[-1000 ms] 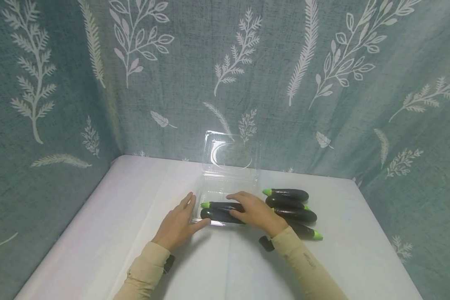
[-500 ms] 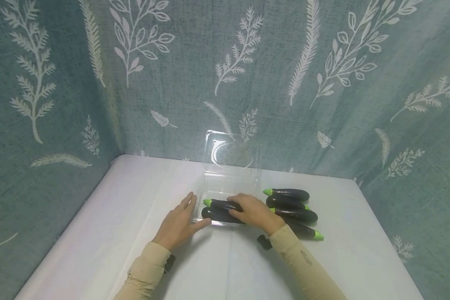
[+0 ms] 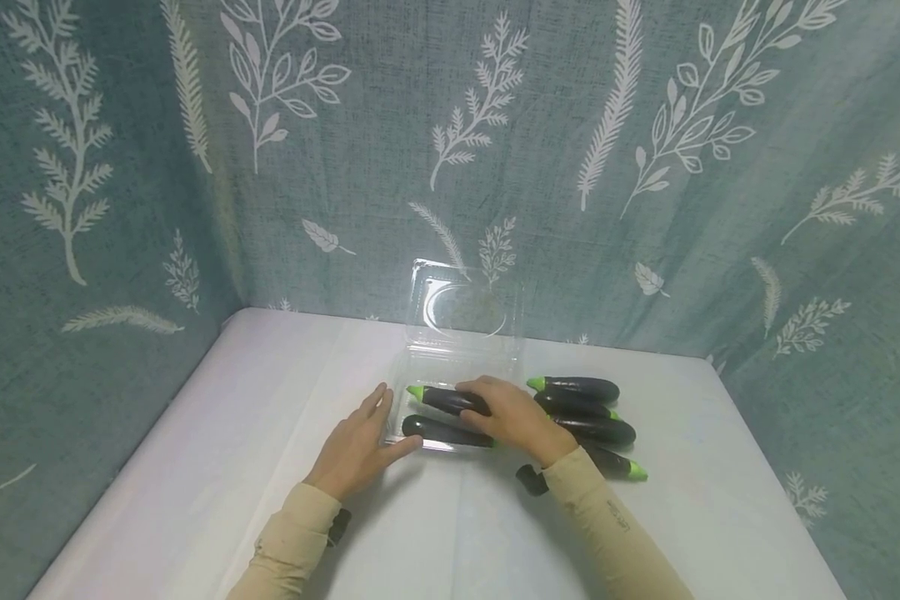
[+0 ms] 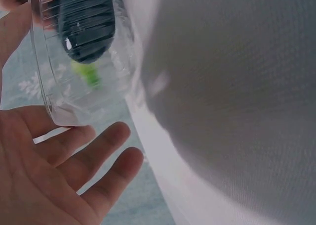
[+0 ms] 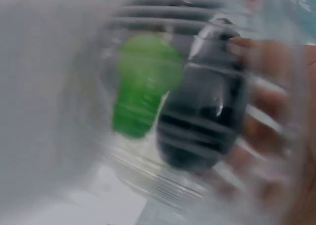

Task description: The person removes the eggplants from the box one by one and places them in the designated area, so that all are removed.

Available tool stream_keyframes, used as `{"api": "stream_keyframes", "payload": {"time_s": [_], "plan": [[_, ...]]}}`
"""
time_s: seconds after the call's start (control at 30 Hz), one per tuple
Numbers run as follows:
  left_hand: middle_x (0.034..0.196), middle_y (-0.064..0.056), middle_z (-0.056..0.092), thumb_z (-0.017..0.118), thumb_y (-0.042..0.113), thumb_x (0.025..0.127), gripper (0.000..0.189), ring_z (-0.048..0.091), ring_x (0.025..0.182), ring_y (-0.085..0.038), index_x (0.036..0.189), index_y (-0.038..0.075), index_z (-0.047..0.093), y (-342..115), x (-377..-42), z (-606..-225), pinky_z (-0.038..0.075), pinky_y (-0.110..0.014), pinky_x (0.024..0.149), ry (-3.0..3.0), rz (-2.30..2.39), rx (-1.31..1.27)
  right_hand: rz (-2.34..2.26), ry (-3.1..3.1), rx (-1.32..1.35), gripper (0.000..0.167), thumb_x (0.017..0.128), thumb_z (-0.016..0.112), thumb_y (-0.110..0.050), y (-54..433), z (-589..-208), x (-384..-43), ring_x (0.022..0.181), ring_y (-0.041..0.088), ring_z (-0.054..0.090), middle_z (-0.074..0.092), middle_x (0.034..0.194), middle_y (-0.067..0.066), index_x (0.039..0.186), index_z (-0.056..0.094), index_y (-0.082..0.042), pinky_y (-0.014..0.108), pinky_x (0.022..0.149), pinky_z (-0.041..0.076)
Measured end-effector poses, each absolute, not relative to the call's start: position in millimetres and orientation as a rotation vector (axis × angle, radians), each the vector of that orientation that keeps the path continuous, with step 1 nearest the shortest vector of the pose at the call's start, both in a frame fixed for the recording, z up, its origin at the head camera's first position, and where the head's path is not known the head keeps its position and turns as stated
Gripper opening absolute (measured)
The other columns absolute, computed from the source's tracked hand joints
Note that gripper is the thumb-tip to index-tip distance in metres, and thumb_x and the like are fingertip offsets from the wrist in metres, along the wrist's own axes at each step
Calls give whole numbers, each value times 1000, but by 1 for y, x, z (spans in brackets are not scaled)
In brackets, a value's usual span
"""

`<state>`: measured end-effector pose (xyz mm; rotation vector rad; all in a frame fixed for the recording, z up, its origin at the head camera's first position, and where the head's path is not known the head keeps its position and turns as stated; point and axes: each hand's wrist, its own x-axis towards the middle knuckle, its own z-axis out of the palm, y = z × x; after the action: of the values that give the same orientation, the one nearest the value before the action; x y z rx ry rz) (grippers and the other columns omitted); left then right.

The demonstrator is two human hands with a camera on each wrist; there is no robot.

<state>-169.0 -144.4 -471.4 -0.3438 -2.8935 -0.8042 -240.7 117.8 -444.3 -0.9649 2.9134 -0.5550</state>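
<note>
A clear plastic clamshell container (image 3: 420, 375) lies open on the table, its lid (image 3: 465, 308) raised at the back. Inside, a dark eggplant (image 3: 446, 432) lies along the front wall. My right hand (image 3: 513, 417) grips a second eggplant (image 3: 442, 400) behind it, green stem end to the left and slightly raised. Through the clear wall in the right wrist view, fingers (image 5: 266, 106) curl along the eggplant (image 5: 202, 101). My left hand (image 3: 356, 446) rests at the container's front left corner, thumb by the front rim. Its fingers (image 4: 106, 136) are relaxed and spread in the left wrist view.
Several more eggplants (image 3: 592, 429) lie in a loose row on the white table (image 3: 720, 517), right of the container and partly behind the right forearm. A green-grey leaf-patterned curtain (image 3: 375, 167) closes off the back and both sides.
My right hand has shifted the rear eggplant backward in the container, opening a gap from the front one. My left hand has stayed in place.
</note>
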Motion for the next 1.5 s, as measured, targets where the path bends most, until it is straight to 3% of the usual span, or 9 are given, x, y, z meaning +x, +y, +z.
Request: {"api": "stream_keyframes", "payload": {"time_s": [0.4,0.73,1.17,1.37,1.5], "plan": [[161,-22,32,67,59,91,95,50,131,-49,153,-7,36,-144,-168,-470,42,-58,107,-2897,-816,-344,-646,3056,-1092,45,96,72,-32,130,-407,-225,123,20,61,66,131,1,138,63,-20,40,102,51],[161,-22,31,65,63,91,98,49,132,-48,153,-7,35,-143,-168,-470,41,-57,109,-2902,-809,-348,-823,3167,-1388,43,95,73,-27,149,-385,-204,125,18,59,65,133,-1,135,65,-17,37,104,49],[162,-22,31,64,63,91,98,48,132,-49,154,-6,35,-144,-167,-469,41,-58,109,-2901,-820,-349,-967,3195,-1420,48,88,80,-15,186,-366,-174,116,19,63,64,133,2,134,66,-14,26,76,59],[162,-21,31,64,63,91,97,49,131,-49,154,-6,35,-144,-167,-470,41,-59,108,-2906,-816,-348,-927,3252,-1355,49,88,81,-18,208,-367,-164,120,19,60,64,133,-1,134,66,-15,29,96,52],[161,-23,32,63,62,92,96,50,130,-50,153,-7,36,-143,-168,-470,42,-59,107,-2897,-809,-358,-926,3279,-1311,51,86,82,-16,223,-374,-158,121,18,60,63,133,-2,135,66,-15,23,99,48]]}}
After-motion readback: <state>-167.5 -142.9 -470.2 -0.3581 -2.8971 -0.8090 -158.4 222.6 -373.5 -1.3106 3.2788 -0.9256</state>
